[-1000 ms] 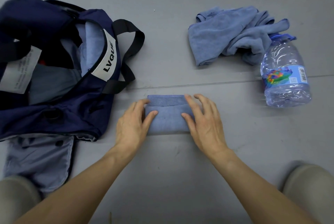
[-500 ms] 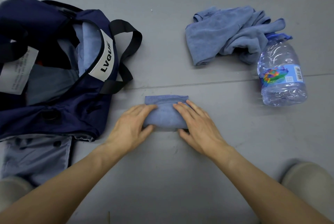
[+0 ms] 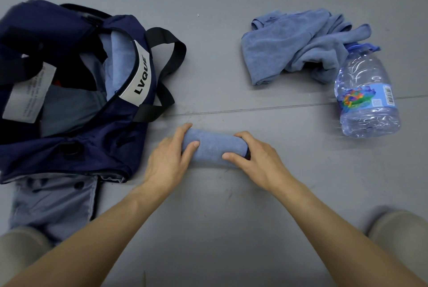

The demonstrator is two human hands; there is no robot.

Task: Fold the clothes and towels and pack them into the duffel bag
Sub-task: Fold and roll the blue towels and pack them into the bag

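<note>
the rolled towel [image 3: 214, 147] is looking soft, light and likely to spring open, so it is best gripped at both ends. it is lying as a snug, fuzzy blue roll on the floor [image 3: 231, 217], just beside the open duffel bag [image 3: 81, 147]. the left hand [image 3: 166, 159] and right hand [image 3: 257, 159] are curling round its ends, gripping it.

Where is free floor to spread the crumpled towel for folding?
Bare floor lies between the duffel bag and the crumpled towel, beyond the rolled towel; more lies nearer, below the left hand and right hand. Crowded: far right, where that towel touches the water bottle, and left, around the bag.
</note>
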